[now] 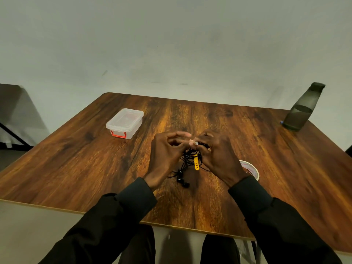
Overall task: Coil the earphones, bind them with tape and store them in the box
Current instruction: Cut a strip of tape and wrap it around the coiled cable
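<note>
Black earphones [187,159] hang in a loose bundle between my two hands above the middle of the wooden table [219,119]. Their earbuds [182,181] dangle down to the tabletop. A yellow strap [196,163] hangs from the bundle. My left hand [165,155] pinches the cable from the left. My right hand [217,155] grips the bundle from the right, with a small pale piece at its fingertips. The clear plastic box [124,123] with a red latch stands lidded at the back left, apart from both hands.
A roll of tape [251,169] lies on the table just right of my right wrist. A dark bottle [302,109] stands at the back right corner. The table's near edge runs just past my forearms.
</note>
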A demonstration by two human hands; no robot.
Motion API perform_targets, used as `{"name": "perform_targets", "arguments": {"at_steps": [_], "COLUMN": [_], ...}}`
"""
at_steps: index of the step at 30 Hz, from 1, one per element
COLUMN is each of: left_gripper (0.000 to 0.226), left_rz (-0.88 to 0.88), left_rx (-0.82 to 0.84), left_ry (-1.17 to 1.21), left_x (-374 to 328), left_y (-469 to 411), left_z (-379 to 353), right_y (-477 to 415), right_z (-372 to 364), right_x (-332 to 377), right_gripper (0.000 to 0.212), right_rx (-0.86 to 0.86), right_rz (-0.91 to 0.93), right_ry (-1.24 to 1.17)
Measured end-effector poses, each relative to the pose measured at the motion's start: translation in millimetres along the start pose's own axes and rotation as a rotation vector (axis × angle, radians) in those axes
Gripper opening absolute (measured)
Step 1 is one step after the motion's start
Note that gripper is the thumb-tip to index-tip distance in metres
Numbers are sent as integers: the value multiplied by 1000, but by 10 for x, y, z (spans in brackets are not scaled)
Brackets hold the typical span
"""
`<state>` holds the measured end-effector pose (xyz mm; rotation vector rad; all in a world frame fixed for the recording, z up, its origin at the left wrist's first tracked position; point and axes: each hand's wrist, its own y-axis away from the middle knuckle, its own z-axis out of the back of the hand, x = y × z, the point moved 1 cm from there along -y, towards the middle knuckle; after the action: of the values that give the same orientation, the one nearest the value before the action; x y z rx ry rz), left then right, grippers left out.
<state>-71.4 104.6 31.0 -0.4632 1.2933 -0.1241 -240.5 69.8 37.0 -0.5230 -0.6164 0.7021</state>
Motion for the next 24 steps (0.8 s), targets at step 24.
{"name": "perform_targets", "arguments": {"at_steps": [24], "left_gripper": [26], "left_rz": [339], "left_rx": [154], "left_ry": [335], "left_x": [-239], "left_y": [-309], "left_z": [160], "right_y": [195], "right_z": [-76], "right_x": [-238], "right_gripper": [42], "right_rx": [71], "right_rz": [-631], "right_ry": [-1432]}}
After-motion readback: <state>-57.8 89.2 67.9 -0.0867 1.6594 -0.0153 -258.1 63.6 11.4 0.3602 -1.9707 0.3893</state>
